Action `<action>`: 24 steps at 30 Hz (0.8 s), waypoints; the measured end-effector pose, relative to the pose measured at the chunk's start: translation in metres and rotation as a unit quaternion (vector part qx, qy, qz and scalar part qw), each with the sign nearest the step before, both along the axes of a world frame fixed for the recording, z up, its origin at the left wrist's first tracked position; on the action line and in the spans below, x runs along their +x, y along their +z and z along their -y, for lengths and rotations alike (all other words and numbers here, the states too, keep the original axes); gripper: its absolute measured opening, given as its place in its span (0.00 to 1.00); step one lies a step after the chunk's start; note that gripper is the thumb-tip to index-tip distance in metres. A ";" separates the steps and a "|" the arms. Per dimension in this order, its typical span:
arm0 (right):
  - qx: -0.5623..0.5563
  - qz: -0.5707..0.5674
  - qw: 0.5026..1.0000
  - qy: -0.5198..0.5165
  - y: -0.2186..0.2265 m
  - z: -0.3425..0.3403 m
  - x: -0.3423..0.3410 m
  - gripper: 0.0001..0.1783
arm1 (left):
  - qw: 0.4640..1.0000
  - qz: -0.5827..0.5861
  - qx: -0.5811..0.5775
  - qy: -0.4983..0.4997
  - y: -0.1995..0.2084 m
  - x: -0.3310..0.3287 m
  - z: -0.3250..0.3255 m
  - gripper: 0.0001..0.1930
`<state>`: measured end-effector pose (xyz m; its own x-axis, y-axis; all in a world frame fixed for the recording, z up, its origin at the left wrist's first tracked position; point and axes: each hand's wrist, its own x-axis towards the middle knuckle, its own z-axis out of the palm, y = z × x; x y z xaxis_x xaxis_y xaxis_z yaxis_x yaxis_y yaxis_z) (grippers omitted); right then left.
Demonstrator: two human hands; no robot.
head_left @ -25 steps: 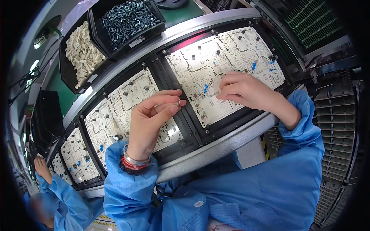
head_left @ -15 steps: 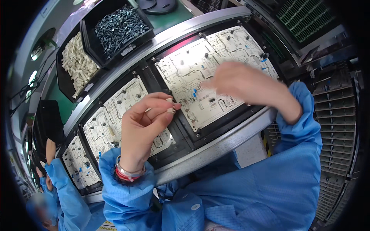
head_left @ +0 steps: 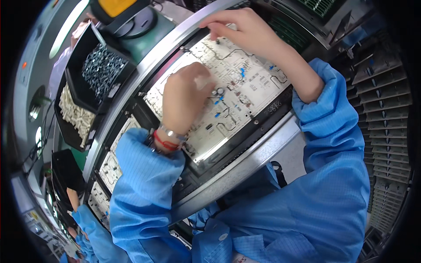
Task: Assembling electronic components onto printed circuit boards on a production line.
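My left hand (head_left: 185, 94), somewhat blurred, is over the left part of a white circuit board (head_left: 245, 98). Its fingers are closed around small white connectors (head_left: 203, 82), partly hidden by the hand. My right hand (head_left: 245, 28) reaches to the board's far edge, with index finger and thumb apart and nothing visible between them. Blue parts (head_left: 242, 72) and small black components stand on the board, which sits in a black frame (head_left: 228, 160).
At the left stand a black bin of dark metal-coloured parts (head_left: 101, 70) and another of white connectors (head_left: 72, 114). More boards (head_left: 109, 168) lie along the metal rail (head_left: 245, 168). A co-worker's sleeve (head_left: 94, 228) is at lower left; another person's hand (head_left: 81, 30) is beyond the bins. Racks (head_left: 386, 131) stand at right.
My left hand has moved up and right, from the frame's divider to over the board. My right hand has moved up to the board's far edge. The view has shifted.
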<state>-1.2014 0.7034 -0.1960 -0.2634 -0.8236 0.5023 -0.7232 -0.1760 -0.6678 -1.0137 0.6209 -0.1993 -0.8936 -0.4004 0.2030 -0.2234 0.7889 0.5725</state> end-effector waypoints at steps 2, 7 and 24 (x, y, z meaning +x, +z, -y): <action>0.077 0.075 0.994 -0.013 0.022 -0.011 0.006 0.09 | 0.998 0.057 0.018 0.028 0.006 -0.001 -0.002 0.11; 0.045 -0.020 0.999 0.005 0.006 -0.008 0.002 0.11 | 1.000 0.022 -0.004 0.022 0.003 -0.002 -0.002 0.12; -0.124 -0.308 0.940 0.078 0.030 0.204 0.177 0.08 | 0.941 -0.121 -0.293 -0.123 -0.058 0.054 0.048 0.08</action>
<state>-1.0246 0.4994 -0.1656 0.2546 -0.6657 0.7015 -0.9119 -0.4068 -0.0550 -0.9593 0.5731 -0.2573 -0.8438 0.0557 0.5337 0.0877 0.9955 0.0348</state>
